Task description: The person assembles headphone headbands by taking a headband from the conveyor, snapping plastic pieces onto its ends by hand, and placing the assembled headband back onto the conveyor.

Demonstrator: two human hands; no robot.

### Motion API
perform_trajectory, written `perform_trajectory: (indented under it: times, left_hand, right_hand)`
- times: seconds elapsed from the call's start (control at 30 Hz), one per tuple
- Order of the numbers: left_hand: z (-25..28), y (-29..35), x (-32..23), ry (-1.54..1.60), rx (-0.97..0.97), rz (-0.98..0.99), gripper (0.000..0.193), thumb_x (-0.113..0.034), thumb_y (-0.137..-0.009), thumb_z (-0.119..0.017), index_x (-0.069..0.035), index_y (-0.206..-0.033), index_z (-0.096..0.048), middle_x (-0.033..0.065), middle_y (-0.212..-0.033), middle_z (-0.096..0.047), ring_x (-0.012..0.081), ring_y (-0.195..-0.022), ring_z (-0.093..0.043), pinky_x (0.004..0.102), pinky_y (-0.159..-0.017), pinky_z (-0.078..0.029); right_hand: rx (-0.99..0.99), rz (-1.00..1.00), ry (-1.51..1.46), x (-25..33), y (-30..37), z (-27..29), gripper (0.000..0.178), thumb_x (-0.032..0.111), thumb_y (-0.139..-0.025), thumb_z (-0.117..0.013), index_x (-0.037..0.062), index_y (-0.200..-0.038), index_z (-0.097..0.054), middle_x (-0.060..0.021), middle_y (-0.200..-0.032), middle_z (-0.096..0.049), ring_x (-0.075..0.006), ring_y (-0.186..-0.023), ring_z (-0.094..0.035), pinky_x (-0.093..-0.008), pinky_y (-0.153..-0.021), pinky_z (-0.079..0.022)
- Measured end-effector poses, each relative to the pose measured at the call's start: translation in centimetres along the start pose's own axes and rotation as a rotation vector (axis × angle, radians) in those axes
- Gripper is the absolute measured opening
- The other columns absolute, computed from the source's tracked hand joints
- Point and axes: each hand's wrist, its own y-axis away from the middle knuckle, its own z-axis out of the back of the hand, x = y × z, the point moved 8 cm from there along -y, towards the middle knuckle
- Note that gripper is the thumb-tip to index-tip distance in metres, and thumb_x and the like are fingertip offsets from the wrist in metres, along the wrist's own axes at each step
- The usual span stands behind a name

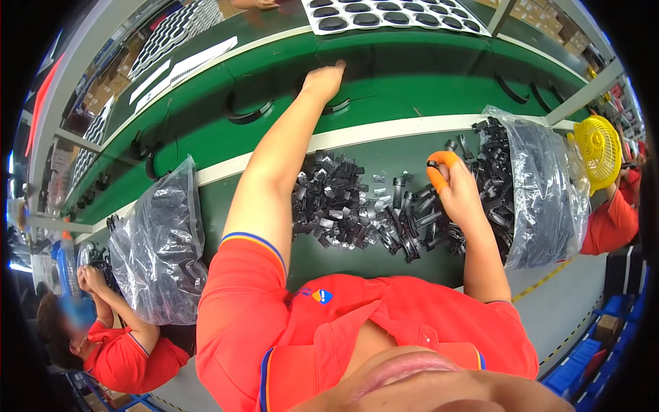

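My left hand [322, 82] reaches far out over the green conveyor belt [384, 89]. One finger points away from me, and the others are mostly hidden behind the hand. Beside its wrist a black curved band [337, 107] shows in part; whether I touch it I cannot tell. My right hand [458, 189], with orange finger covers, pinches a small black plastic part [432, 164] above the worktable. Below and beside it lie loose black plastic parts [412, 223]. Left of these is a heap of small black clip-like pieces [329, 196].
More curved black bands [248, 115] lie along the belt. Clear plastic bags [542, 192] of black parts flank the worktable. A white tray [398, 19] of black oval pads stands beyond the belt. A yellow fan [597, 151] is at right; a co-worker [130, 357] sits at left.
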Motion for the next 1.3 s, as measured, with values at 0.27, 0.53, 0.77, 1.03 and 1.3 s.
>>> perform_trajectory:
  times: [0.27, 0.53, 0.77, 1.03, 1.3]
  left_hand:
    - [14.9, 7.8, -6.7, 1.287, -0.310, 0.003, 0.036, -0.013, -0.084, -0.052, -0.006, -0.119, -0.048, 0.0062, -0.085, -0.055, 0.0142, -0.074, -0.054, 0.0267, -0.073, -0.045]
    - [21.6, 20.6, -8.0, 1.248, -0.592, -0.058, 0.057, -0.015, -0.092, -0.043, -0.007, -0.141, -0.016, 0.0068, -0.099, -0.050, 0.0075, -0.069, -0.044, 0.0205, -0.065, -0.040]
    - [14.9, 25.5, -10.9, 2.106, -0.065, 0.373, 0.048, -0.007, -0.079, -0.063, -0.002, -0.121, -0.040, 0.0067, -0.096, -0.055, 0.0131, -0.082, -0.056, 0.0236, -0.076, -0.044]
    - [13.4, 27.4, -13.0, 2.283, 0.207, 0.132, 0.034, -0.028, -0.093, -0.045, -0.001, -0.115, -0.044, 0.0057, -0.090, -0.055, 0.0125, -0.077, -0.053, 0.0238, -0.074, -0.042]
    - [12.6, 27.4, -13.2, 2.219, 0.128, 0.340, 0.035, -0.028, -0.095, -0.042, -0.001, -0.116, -0.045, 0.0044, -0.090, -0.054, 0.0119, -0.084, -0.049, 0.0280, -0.082, -0.039]
  right_hand:
    - [-0.042, -0.222, -0.994, 0.7, 3.7, -1.4, 0.020, 0.010, -0.086, -0.054, 0.0044, -0.102, -0.045, 0.0000, -0.068, -0.043, -0.0074, -0.052, -0.040, -0.0197, -0.048, -0.034]
    - [-0.013, 0.033, -1.420, 5.7, 4.1, 0.6, 0.029, 0.011, -0.086, -0.055, 0.0020, -0.112, -0.044, -0.0016, -0.068, -0.046, -0.0062, -0.052, -0.040, -0.0189, -0.044, -0.035]
    - [0.205, -0.010, -1.262, 9.4, 3.8, -2.4, 0.032, 0.018, -0.082, -0.064, -0.0013, -0.104, -0.050, -0.0093, -0.073, -0.058, -0.0167, -0.060, -0.057, -0.0268, -0.055, -0.047]
    - [0.270, -0.199, -1.388, 7.3, 3.8, -5.2, 0.025, 0.018, -0.087, -0.057, -0.0012, -0.103, -0.055, -0.0064, -0.074, -0.059, -0.0116, -0.057, -0.054, -0.0236, -0.054, -0.043]
    - [0.178, -0.171, -1.212, 6.0, 3.2, -4.9, 0.023, 0.010, -0.085, -0.059, -0.0021, -0.104, -0.055, -0.0078, -0.075, -0.061, -0.0124, -0.059, -0.056, -0.0218, -0.056, -0.044]
